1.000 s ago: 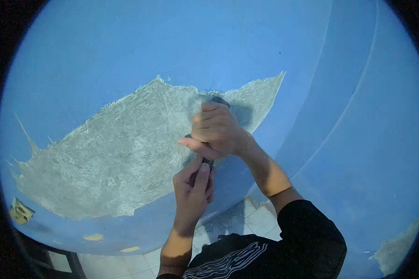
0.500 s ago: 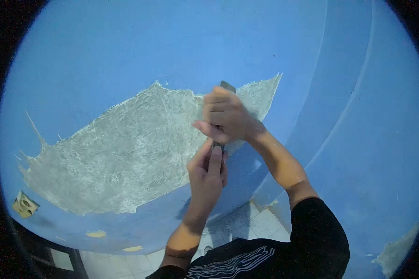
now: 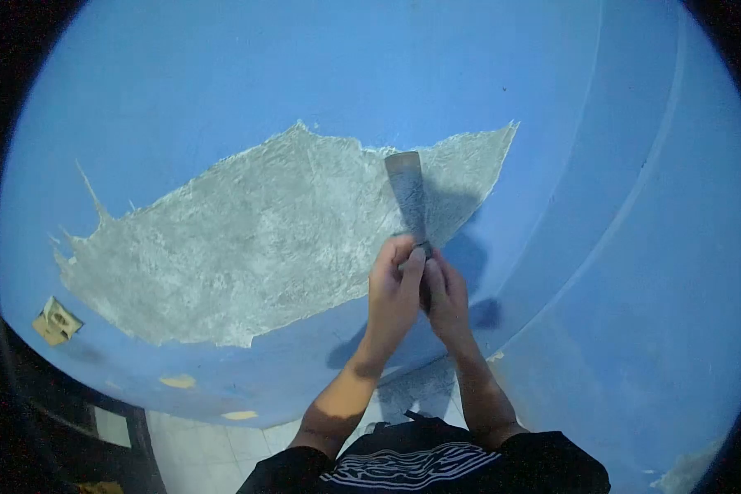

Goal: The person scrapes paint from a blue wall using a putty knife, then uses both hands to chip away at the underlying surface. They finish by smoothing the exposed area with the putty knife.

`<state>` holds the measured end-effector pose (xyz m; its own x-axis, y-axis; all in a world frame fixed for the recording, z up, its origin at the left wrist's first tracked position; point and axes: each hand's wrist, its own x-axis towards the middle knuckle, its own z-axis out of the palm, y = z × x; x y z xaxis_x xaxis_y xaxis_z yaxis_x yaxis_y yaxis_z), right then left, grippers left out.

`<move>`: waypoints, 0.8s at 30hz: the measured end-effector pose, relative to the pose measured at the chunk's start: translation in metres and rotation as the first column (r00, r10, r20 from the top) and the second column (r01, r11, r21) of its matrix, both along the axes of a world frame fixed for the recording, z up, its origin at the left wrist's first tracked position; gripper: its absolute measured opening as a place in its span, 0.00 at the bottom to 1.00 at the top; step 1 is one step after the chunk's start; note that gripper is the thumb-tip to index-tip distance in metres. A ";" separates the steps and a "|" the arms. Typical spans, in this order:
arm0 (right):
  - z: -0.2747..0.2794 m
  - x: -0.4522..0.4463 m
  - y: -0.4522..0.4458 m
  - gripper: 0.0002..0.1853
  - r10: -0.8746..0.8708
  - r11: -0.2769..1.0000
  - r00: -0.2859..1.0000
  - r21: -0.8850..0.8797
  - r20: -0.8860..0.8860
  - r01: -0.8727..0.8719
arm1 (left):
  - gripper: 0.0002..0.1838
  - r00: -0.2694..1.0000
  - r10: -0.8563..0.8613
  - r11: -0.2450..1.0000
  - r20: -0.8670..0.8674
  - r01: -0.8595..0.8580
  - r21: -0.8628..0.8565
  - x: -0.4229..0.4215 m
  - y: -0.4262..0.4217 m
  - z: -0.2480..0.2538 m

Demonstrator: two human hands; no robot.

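Note:
Both my hands are wrapped round the handle of a scraper (image 3: pixel 407 185), whose flat blade points up the wall. My left hand (image 3: pixel 393 284) grips from the left, its thumb laid along the top of the handle. Close beside it, my right hand (image 3: pixel 447 296) closes on the handle from the right. The blade's edge lies near the upper border of a bare grey plaster patch (image 3: pixel 222 247), where the blue paint (image 3: pixel 247 74) ends in a ragged line. Most of the handle is hidden by my fingers.
A damaged wall socket box (image 3: pixel 57 321) sticks out at the lower left. Yellowish chipped spots (image 3: pixel 178 381) show below the patch. A wall corner runs down the right side. Pale floor tiles (image 3: pixel 193 445) and a dark framed object (image 3: pixel 115 436) lie at the bottom.
My right hand has come down from over the blade to the handle beside my left hand. The blade is now uncovered. The view has shifted slightly.

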<state>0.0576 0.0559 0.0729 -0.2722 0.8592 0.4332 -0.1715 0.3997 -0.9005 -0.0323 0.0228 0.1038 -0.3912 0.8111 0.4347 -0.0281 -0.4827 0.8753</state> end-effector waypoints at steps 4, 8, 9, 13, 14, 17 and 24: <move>0.000 0.002 -0.004 0.19 0.146 0.971 0.983 -0.176 -0.112 -0.164 | 0.17 0.998 -0.022 0.999 -0.054 0.020 -0.049 -0.013 0.025 0.031; -0.001 -0.003 -0.008 0.20 0.163 0.947 0.962 -0.239 -0.219 -0.215 | 0.20 0.942 -0.199 0.979 0.270 0.202 0.017 -0.007 0.046 0.053; 0.004 -0.005 -0.008 0.20 0.167 0.946 0.960 -0.238 -0.224 -0.220 | 0.20 0.963 -0.148 0.988 0.224 0.153 -0.007 -0.007 0.047 0.055; 0.017 -0.013 -0.009 0.21 0.059 0.983 0.967 -0.156 -0.248 -0.100 | 0.19 0.990 -0.002 0.997 0.141 0.013 -0.077 0.001 0.048 0.072; 0.019 -0.014 -0.009 0.21 0.042 0.989 0.966 -0.125 -0.257 -0.077 | 0.19 0.990 -0.001 0.997 0.138 0.012 -0.075 0.001 0.048 0.074; 0.014 -0.015 -0.020 0.19 0.055 0.976 0.960 -0.190 -0.273 -0.110 | 0.19 0.985 -0.016 0.999 0.173 0.024 -0.044 0.002 0.042 0.068; 0.019 -0.012 -0.015 0.18 0.152 0.951 0.942 -0.215 -0.299 -0.221 | 0.17 0.956 0.292 0.950 -0.026 -0.293 -0.106 0.012 0.041 0.076</move>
